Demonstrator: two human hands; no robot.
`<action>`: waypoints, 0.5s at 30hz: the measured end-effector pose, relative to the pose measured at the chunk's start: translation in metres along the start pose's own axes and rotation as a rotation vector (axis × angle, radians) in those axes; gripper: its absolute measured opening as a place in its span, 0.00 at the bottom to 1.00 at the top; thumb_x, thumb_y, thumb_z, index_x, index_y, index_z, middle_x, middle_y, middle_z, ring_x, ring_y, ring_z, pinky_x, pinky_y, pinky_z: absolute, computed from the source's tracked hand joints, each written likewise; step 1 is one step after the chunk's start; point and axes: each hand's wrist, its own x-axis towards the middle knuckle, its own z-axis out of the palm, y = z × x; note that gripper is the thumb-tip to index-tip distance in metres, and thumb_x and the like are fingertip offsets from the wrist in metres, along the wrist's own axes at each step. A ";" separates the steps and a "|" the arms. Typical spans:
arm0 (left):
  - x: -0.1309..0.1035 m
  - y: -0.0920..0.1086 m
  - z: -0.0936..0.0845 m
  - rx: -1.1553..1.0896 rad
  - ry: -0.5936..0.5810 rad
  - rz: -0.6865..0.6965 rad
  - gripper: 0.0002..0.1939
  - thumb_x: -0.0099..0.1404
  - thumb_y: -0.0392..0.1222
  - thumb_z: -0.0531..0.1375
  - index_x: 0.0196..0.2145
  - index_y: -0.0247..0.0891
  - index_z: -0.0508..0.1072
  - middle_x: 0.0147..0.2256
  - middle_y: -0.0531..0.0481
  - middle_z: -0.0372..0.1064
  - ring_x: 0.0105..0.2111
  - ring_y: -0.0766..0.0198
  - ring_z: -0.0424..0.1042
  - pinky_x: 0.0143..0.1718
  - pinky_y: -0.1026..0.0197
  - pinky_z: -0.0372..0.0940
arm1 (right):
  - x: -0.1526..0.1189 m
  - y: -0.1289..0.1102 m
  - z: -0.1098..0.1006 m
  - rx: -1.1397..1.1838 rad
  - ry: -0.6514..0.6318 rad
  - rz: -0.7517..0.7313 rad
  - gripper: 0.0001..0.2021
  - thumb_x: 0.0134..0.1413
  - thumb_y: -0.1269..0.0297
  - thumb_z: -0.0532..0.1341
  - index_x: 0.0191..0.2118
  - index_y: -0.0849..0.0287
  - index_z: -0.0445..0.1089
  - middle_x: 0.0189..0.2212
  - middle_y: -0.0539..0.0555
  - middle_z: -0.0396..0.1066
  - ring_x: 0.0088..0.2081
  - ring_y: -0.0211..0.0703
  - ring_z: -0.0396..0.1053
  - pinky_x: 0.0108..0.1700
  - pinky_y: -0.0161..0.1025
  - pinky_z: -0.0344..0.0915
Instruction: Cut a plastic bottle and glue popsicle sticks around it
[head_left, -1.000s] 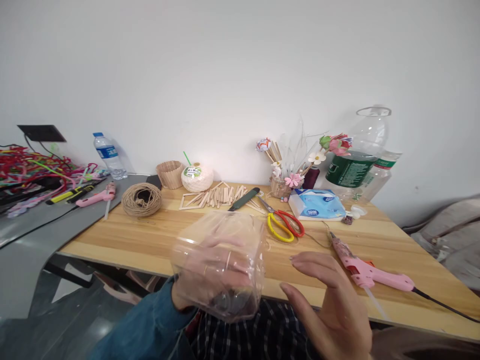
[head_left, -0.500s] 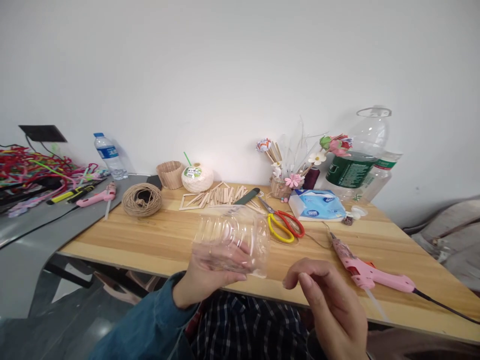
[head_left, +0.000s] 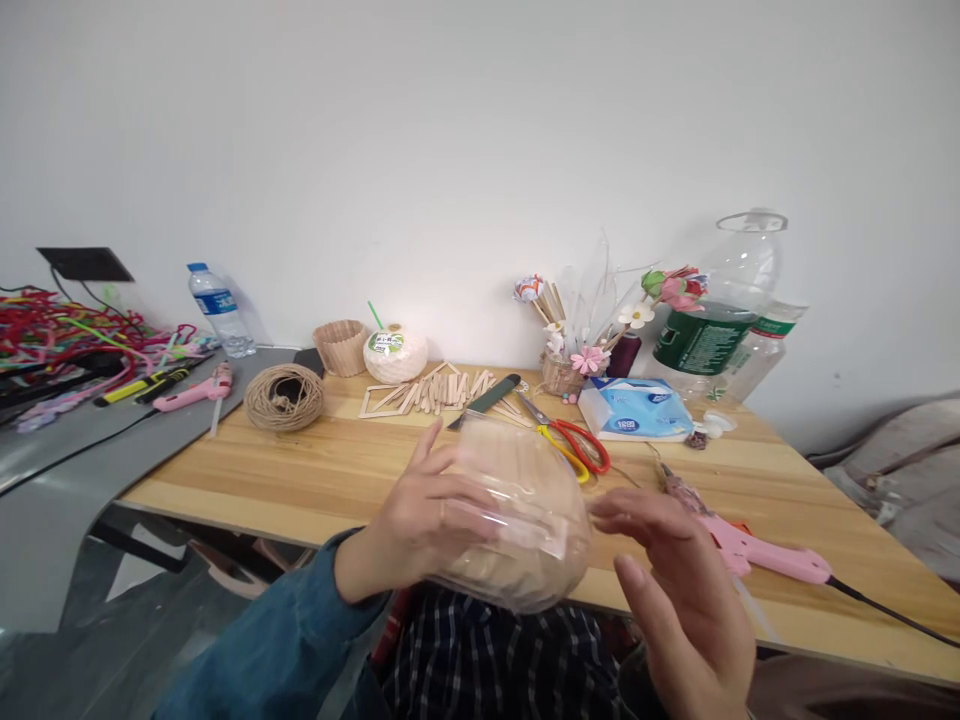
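A cut-off piece of clear plastic bottle (head_left: 525, 510) is held over the table's front edge, tilted and somewhat smeared by motion. My left hand (head_left: 420, 510) grips it from the left, some fingers seen through the plastic. Just right of the piece, my right hand (head_left: 675, 580) has its fingers curved and apart, holding nothing; whether a fingertip touches the plastic I cannot tell. Behind the piece lie red-and-yellow scissors (head_left: 581, 445), partly covered by it. A pink glue gun (head_left: 780, 555) rests beyond my right hand, its front part partly hidden.
Wooden sticks (head_left: 450, 388), a dark green craft knife (head_left: 495, 393) and a twine roll (head_left: 283, 398) lie on the wooden table. Farther back are a tissue pack (head_left: 637, 408), craft flowers (head_left: 589, 358) and a large bottle (head_left: 701, 340). Another pink glue gun (head_left: 191, 392) lies left.
The bottle piece has moved right and turned, now covering part of the scissors. My left hand has shifted its hold to the piece's left side. My right hand has opened wider.
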 end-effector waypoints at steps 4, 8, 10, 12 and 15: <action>0.017 0.003 -0.007 0.540 -0.221 0.225 0.14 0.64 0.32 0.51 0.29 0.41 0.74 0.30 0.53 0.73 0.40 0.62 0.69 0.58 0.32 0.26 | 0.002 0.004 0.001 -0.152 -0.142 -0.066 0.27 0.55 0.61 0.59 0.59 0.57 0.51 0.54 0.62 0.59 0.56 0.55 0.57 0.54 0.55 0.60; 0.029 -0.001 -0.001 0.879 -0.408 0.350 0.12 0.63 0.34 0.54 0.24 0.39 0.71 0.24 0.54 0.68 0.32 0.62 0.66 0.58 0.32 0.37 | 0.008 0.007 0.015 -0.324 -0.262 -0.193 0.39 0.48 0.57 0.64 0.61 0.60 0.44 0.58 0.66 0.53 0.60 0.57 0.52 0.55 0.57 0.59; 0.032 -0.006 0.005 0.906 -0.422 0.400 0.12 0.63 0.34 0.55 0.22 0.39 0.71 0.24 0.54 0.67 0.31 0.62 0.66 0.59 0.36 0.42 | 0.012 0.012 0.024 -0.403 -0.334 -0.251 0.35 0.48 0.58 0.64 0.59 0.58 0.48 0.59 0.66 0.51 0.60 0.58 0.50 0.54 0.59 0.59; 0.034 -0.012 0.010 0.902 -0.400 0.434 0.13 0.63 0.33 0.54 0.22 0.39 0.71 0.23 0.53 0.68 0.32 0.61 0.66 0.59 0.37 0.44 | 0.017 0.020 0.031 -0.485 -0.380 -0.294 0.26 0.50 0.62 0.63 0.54 0.57 0.56 0.58 0.64 0.53 0.59 0.57 0.51 0.53 0.60 0.59; 0.037 -0.021 0.016 0.880 -0.381 0.449 0.12 0.64 0.31 0.52 0.28 0.37 0.72 0.23 0.52 0.69 0.33 0.61 0.67 0.58 0.35 0.41 | 0.023 0.037 0.033 -0.544 -0.332 -0.322 0.09 0.52 0.68 0.61 0.40 0.57 0.64 0.52 0.61 0.61 0.56 0.55 0.56 0.51 0.59 0.62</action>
